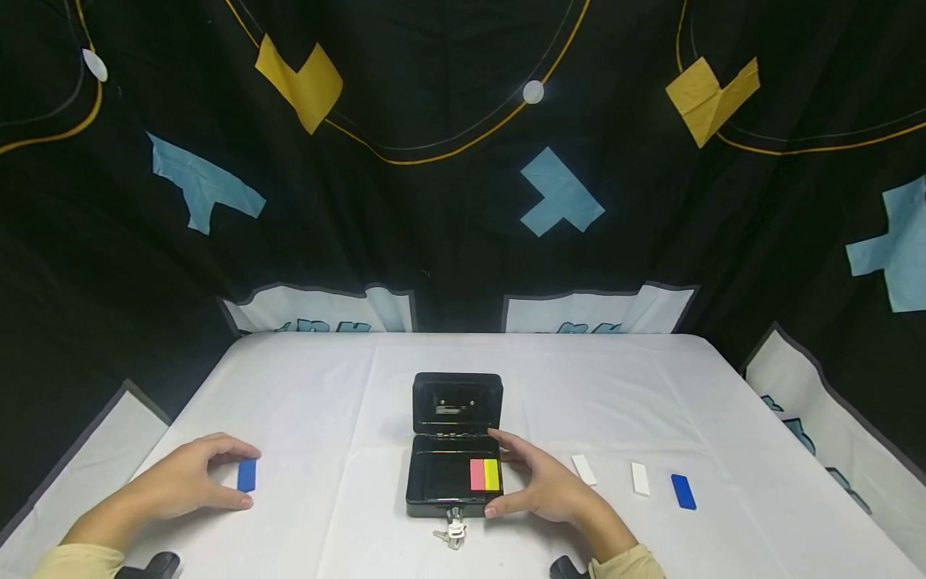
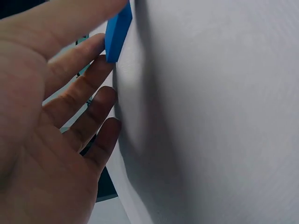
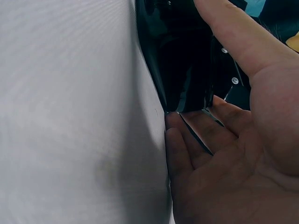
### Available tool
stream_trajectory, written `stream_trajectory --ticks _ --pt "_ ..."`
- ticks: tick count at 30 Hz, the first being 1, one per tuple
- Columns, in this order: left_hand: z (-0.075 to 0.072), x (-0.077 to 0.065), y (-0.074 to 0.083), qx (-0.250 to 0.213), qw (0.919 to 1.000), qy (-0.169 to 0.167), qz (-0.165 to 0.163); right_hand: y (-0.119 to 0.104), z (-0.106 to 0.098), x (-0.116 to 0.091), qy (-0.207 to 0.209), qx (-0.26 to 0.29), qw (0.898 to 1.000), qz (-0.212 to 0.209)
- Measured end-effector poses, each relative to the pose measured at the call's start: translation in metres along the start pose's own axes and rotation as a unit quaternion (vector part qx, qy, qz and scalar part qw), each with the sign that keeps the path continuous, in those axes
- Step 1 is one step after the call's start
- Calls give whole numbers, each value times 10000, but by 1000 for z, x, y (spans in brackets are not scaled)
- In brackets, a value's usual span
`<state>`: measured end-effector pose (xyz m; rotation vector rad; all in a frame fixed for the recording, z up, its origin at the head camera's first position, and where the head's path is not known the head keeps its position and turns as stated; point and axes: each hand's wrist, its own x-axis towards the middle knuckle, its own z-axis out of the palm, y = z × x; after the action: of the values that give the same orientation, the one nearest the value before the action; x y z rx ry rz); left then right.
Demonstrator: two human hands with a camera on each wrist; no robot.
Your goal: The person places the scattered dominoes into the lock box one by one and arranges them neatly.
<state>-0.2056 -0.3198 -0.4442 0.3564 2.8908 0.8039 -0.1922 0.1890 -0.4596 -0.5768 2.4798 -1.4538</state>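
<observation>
A blue block (image 1: 247, 475) is at the table's left side. The thumb of my left hand (image 1: 181, 476) meets its near end and the fingertips its far end, pinching it; the blue block (image 2: 117, 35) is partly covered by the thumb in the left wrist view. An open black cash box (image 1: 437, 474) stands mid-table, lid (image 1: 457, 402) raised. My right hand (image 1: 546, 486) holds its right side, thumb at the front corner, fingers near the hinge. Inside at the right, a pink block (image 1: 477, 474) and a yellow block (image 1: 492, 474) lie side by side.
Keys (image 1: 454, 532) hang from the lock at the box's front. Right of my right hand lie two white blocks (image 1: 583, 470) and another blue block (image 1: 683, 491) on the white-covered table (image 1: 347, 378). A black curtain (image 1: 405, 225) hangs behind the table.
</observation>
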Motion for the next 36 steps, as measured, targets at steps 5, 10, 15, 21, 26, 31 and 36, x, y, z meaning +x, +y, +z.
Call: stream_trajectory --ticks 5,10,15,21,26,31,36 --pt "-1 0 1 -27 10000 7 -77 0 0 0 -2 114 9999 82" --pt "0 -3 3 -179 9998 74 66 0 0 1 -10 115 9999 85" --pt "0 -4 7 -203 9991 238 287 0 0 1 -16 80 10000 57" --pt "5 1 21 -220 9966 504 606 0 0 0 -16 51 10000 49" --pt "13 8 41 -306 9884 828 1233 -1 0 0 -14 65 10000 52" --pt "20 15 63 -315 9822 890 1622 -2 0 0 -6 56 10000 77" --pt "28 19 81 -83 9809 785 1777 -2 -1 0 0 41 10000 74"
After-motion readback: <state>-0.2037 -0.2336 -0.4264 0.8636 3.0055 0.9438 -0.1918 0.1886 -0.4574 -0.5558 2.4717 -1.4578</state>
